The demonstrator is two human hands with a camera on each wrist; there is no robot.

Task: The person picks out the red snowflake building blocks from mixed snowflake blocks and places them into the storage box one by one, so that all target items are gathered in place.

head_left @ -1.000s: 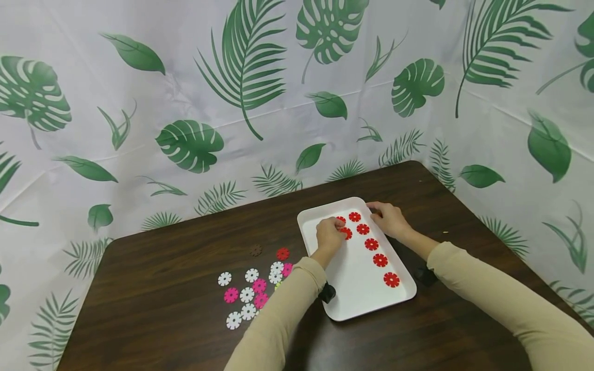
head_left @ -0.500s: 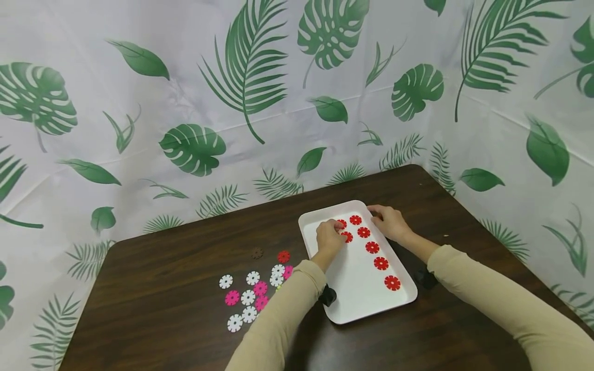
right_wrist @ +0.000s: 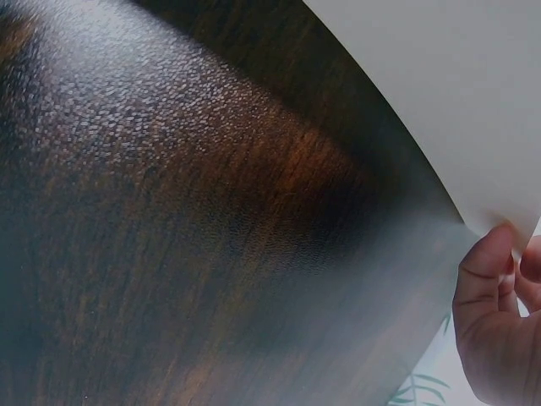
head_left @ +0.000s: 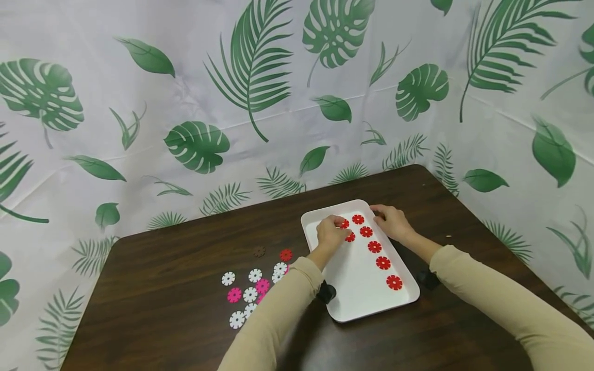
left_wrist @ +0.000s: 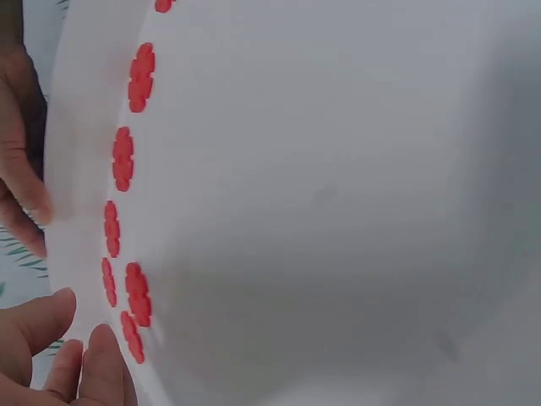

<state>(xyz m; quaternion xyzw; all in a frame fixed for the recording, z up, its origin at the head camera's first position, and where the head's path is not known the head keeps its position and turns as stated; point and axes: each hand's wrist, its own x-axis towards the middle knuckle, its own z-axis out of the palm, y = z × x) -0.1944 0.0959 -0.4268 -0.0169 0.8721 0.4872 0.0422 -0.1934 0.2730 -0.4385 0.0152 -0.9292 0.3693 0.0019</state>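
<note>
My left hand (head_left: pixel 330 234) hovers over the far part of a white tray (head_left: pixel 355 288), beside two red notched discs (head_left: pixel 350 237). In the left wrist view the left hand's fingers (left_wrist: pixel 103 359) are spread, with nothing between thumb and fingertips. A row of several more red discs (head_left: pixel 374 247) lies along the tray's right side. My right hand (head_left: pixel 392 222) holds the tray's right rim near the far corner. In the right wrist view its thumb (right_wrist: pixel 490 262) presses against the tray's outer wall, with fingers close by.
Left of the tray, loose white discs (head_left: pixel 250 294) and pink discs (head_left: pixel 234 295) lie on the dark wood table (head_left: pixel 162 293), partly hidden by the left sleeve. A red disc (head_left: pixel 286 255) and a brown disc (head_left: pixel 259 251) lie farther back. Leaf-patterned cloth (head_left: pixel 278 123) hangs behind.
My left hand's fingers have parted and drawn slightly away from the two nearby red discs, which now show more fully. The right hand stays at the tray's rim.
</note>
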